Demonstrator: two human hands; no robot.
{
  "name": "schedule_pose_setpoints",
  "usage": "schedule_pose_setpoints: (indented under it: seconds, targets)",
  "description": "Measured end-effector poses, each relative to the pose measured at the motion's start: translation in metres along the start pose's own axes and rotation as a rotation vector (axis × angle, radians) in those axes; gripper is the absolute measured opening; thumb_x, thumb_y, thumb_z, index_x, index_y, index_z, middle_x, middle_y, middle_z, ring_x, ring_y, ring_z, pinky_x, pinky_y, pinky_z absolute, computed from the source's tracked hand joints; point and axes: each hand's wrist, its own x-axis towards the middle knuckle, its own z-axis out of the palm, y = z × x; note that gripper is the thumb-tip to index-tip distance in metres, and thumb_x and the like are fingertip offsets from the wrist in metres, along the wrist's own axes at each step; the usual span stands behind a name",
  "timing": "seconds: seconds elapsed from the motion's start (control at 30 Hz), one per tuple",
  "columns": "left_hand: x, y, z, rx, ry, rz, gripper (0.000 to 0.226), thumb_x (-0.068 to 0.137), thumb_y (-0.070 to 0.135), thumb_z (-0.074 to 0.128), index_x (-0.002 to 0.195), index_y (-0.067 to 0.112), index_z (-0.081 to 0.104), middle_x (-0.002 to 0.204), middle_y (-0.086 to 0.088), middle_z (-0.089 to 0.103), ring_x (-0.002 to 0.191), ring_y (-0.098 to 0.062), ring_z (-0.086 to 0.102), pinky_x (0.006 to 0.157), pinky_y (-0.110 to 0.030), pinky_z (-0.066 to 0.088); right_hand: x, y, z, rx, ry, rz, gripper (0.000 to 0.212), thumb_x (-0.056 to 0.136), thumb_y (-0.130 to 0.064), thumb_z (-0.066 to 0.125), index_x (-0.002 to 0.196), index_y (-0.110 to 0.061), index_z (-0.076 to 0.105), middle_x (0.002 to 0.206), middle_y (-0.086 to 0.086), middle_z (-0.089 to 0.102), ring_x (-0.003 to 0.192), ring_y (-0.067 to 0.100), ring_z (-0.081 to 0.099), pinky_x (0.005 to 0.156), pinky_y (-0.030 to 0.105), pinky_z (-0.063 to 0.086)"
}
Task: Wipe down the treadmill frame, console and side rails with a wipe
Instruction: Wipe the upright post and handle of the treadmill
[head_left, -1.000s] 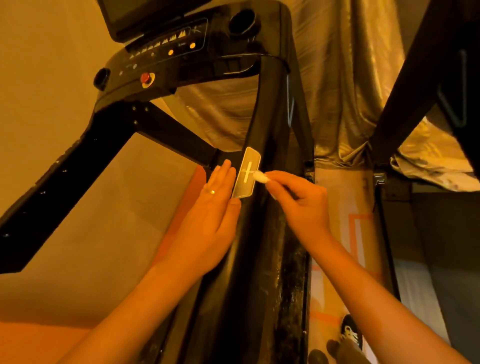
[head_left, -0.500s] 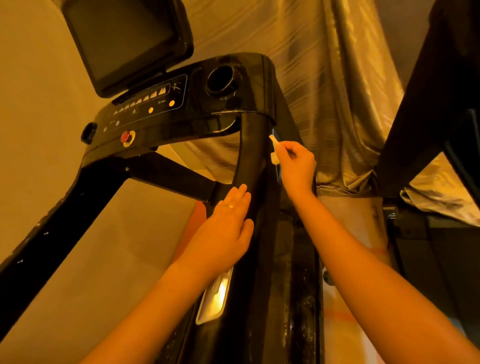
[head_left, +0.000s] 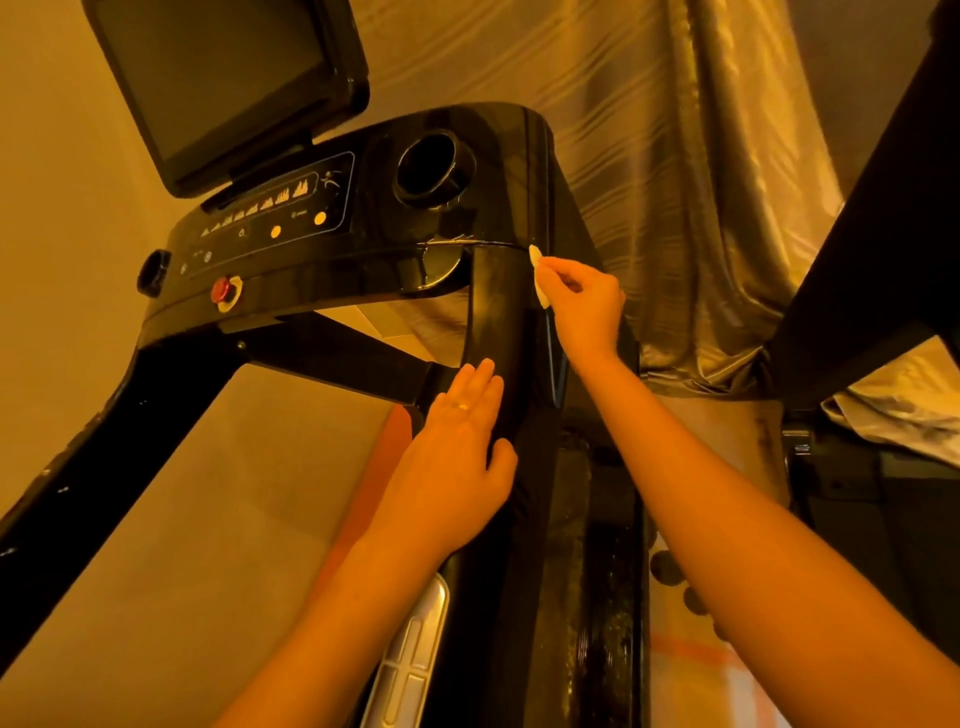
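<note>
The black treadmill fills the view. Its right side rail (head_left: 498, 322) runs up to the console (head_left: 322, 244), which carries a dark screen (head_left: 208, 83), a cup holder (head_left: 431, 169) and a red stop button (head_left: 222, 290). My right hand (head_left: 584, 304) pinches a small white wipe (head_left: 540, 283) against the right edge of the rail, just below where it meets the console. My left hand (head_left: 460, 441), fingers straight and a ring on one, rests on the rail's left side lower down, thumb over the front.
A silver grip plate (head_left: 410, 654) sits low on the rail. The left rail (head_left: 93, 441) slants down at the left. Shiny gold curtain (head_left: 675, 182) hangs behind. Another dark machine frame (head_left: 872, 218) stands at the right. The belt deck (head_left: 234, 519) lies between the rails.
My right hand slid the wipe up the rail from the silver plate to just under the console. My left hand moved up the rail too. The view tilted upward.
</note>
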Motion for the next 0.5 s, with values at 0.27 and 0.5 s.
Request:
schedule_pose_setpoints:
  seconds: [0.27,0.5]
  targets:
    - [0.0,-0.001,0.001,-0.012,0.01,-0.002,0.064,0.105,0.029,0.042,0.161,0.027,0.01,0.167,0.015,-0.004,0.145,0.005,-0.014,0.118,-0.019,0.001,0.006,0.012,-0.032,-0.208,-0.422,-0.173,0.04,0.095,-0.019,0.066,0.134,-0.017,0.061,0.123,-0.004,0.053,0.106,0.01,0.059,0.086,0.016,0.052]
    - [0.0,0.001,0.001,-0.011,0.007,-0.011,0.064,0.105,0.03,0.041,0.161,0.028,0.009,0.167,0.016,-0.005,0.149,0.002,-0.012,0.115,-0.016,0.0,0.0,0.013,-0.02,-0.114,-0.333,-0.247,0.046,0.099,-0.017,0.06,0.145,-0.014,0.051,0.152,-0.007,0.039,0.144,0.014,0.038,0.111,0.012,0.034]
